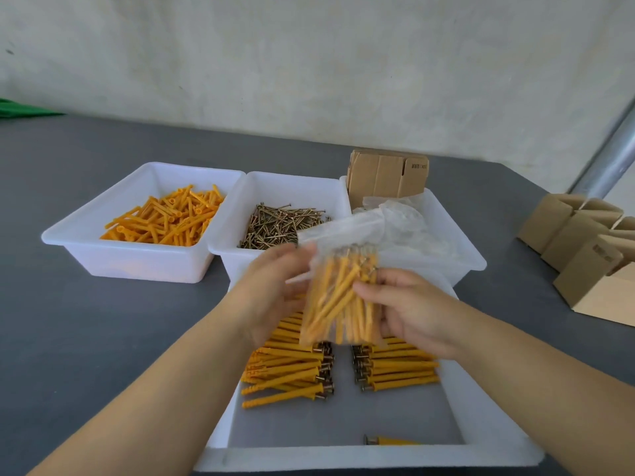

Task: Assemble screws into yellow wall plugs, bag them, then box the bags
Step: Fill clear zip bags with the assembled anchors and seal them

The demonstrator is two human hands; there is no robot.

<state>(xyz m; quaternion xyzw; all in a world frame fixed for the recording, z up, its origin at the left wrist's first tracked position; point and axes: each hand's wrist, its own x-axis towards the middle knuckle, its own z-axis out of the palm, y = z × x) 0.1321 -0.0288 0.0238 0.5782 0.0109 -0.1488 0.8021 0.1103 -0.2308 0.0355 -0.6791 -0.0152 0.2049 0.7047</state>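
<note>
While both hands hold it above the near tray [220, 441], a clear bag [340, 286] of assembled yellow plugs is gripped by the left hand [271, 293] and right hand [405, 310]. Bagging appears underway; closing the open top likely follows.

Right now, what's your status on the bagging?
Left hand and right hand both grip filled bag. Bag held above front tray. Nothing obstructing.
</note>
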